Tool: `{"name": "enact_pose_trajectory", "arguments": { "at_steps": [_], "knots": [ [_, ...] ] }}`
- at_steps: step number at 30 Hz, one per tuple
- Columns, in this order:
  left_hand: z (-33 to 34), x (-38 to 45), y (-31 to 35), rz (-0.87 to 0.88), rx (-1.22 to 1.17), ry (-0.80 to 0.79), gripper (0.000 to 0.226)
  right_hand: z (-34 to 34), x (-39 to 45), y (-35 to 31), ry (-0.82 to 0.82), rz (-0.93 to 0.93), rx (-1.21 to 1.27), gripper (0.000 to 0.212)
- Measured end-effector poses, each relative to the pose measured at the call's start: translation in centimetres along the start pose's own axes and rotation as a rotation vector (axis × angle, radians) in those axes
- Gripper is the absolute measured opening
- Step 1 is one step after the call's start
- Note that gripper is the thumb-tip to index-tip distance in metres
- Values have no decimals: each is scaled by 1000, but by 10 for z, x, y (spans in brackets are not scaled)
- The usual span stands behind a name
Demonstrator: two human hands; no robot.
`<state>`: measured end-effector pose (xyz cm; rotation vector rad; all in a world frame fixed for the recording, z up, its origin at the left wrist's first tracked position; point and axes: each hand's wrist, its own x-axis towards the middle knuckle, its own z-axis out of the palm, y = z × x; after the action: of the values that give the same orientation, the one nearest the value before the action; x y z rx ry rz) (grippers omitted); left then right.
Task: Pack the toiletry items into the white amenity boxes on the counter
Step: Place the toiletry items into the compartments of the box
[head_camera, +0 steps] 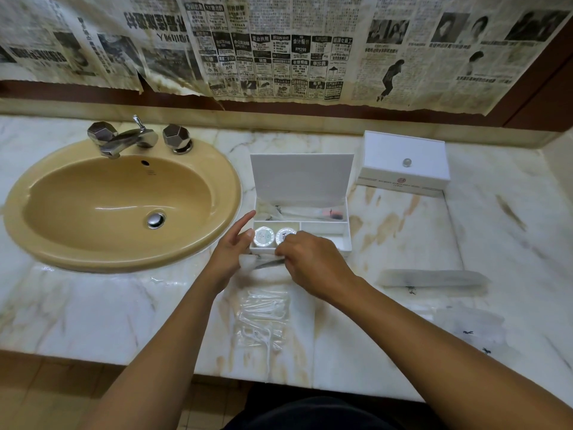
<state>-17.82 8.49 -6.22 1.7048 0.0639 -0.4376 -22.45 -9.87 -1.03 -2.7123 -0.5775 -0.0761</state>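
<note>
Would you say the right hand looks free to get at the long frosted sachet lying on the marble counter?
Probably not yet: the right hand is pinching a small packet, though nothing blocks the long frosted sachet.

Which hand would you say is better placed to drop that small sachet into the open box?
Probably the right hand: it pinches the sachet just before the open box; the left hand only steadies its end.

Open white amenity box (346, 234), lid upright, partly filled.

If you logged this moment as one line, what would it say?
stage: packing | open box: two round items in front-left compartment | both hands: holding small sachet at box front | second box: closed
</note>
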Motion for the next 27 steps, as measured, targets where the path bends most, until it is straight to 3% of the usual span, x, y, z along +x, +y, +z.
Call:
{"name": "enact_pose_trajectory", "arguments": {
  "at_steps": [4,9,14,22,27],
  "knots": [
    [-2,1,-3,23,-41,-45,52,-16,15,-2,128,-3,99,15],
    [6,0,4,-54,-87,36,32,-24,44,7,347,53,98,14],
    [6,-1,7,-44,-111,-3,35,-19,65,30,378,187,-19,11],
    [4,-1,8,-44,-102,-14,34,6,78,51,32,313,-202,20],
    [4,-1,9,-46,-112,-8,34,11,85,54,-80,376,-120,25]
  ]
}}
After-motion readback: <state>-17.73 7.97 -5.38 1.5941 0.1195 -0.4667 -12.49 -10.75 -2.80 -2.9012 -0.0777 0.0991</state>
